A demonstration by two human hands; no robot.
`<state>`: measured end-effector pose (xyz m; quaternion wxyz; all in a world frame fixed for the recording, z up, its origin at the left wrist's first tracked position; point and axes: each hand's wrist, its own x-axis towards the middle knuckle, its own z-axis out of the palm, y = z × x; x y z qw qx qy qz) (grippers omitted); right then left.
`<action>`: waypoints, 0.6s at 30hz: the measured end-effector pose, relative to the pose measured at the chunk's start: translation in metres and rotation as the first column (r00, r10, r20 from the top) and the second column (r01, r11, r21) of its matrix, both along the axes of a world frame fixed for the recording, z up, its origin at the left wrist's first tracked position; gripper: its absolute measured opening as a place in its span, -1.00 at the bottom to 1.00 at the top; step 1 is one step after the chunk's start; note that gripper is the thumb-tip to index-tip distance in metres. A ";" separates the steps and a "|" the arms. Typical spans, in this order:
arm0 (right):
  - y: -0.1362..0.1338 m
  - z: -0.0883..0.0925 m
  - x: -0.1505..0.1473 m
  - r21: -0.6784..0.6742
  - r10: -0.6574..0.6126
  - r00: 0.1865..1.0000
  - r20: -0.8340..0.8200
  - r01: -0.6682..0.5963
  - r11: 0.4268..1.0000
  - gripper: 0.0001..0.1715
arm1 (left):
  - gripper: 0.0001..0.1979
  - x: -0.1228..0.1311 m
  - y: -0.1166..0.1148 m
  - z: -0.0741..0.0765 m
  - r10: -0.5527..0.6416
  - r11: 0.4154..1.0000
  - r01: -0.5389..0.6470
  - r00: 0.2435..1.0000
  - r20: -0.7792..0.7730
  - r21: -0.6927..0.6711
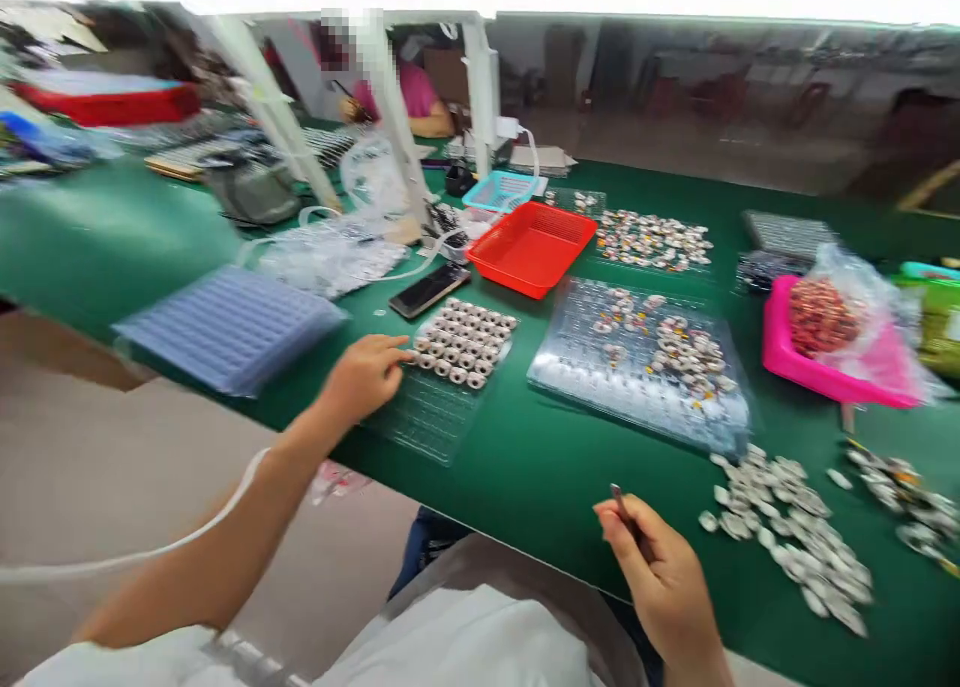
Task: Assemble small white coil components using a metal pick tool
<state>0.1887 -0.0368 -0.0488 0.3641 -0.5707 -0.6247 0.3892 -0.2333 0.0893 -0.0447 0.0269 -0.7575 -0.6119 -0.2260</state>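
My left hand [367, 375] reaches to the left edge of a clear plastic tray [420, 422], its index finger stretched out against the small white round parts [465, 342]. These parts stand in rows on the tray's far half, each with a dark centre; the near half shows bare grooves. Thumb and index finger look apart, with nothing visible between them. Above the table's front edge, my right hand [660, 572] pinches a slim metal tool [618, 497] with its tip pointing up. Most of that tool is hidden by the fingers.
Loose white parts [787, 517] lie right of my right hand. A stack of clear trays [555, 352] carries more parts. Around them are a red basket [532, 242], a phone [429, 289], a pink tray [780, 357] and bluish trays [225, 327]. A co-worker [420, 97] sits opposite.
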 end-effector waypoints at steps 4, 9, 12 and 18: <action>-0.005 0.016 0.004 0.052 0.020 0.999 -0.029 -0.019 0.998 -0.63 | -0.72 0.006 -0.006 0.000 0.046 0.996 -0.052 0.995 0.084 0.067; -0.022 0.024 0.070 0.180 -0.343 0.921 0.186 0.311 0.933 -0.73 | -0.67 0.046 -0.032 0.005 0.148 0.983 -0.166 0.970 0.190 0.081; -0.027 0.016 0.107 0.222 -0.549 0.755 0.358 0.503 0.836 -0.65 | -0.75 0.092 -0.054 0.007 0.070 0.990 -0.095 0.971 0.230 0.100; -0.009 -0.004 0.104 0.267 -0.497 0.675 0.544 0.422 0.866 -0.54 | -0.81 0.186 -0.078 -0.009 -0.419 0.891 0.454 0.807 0.416 0.019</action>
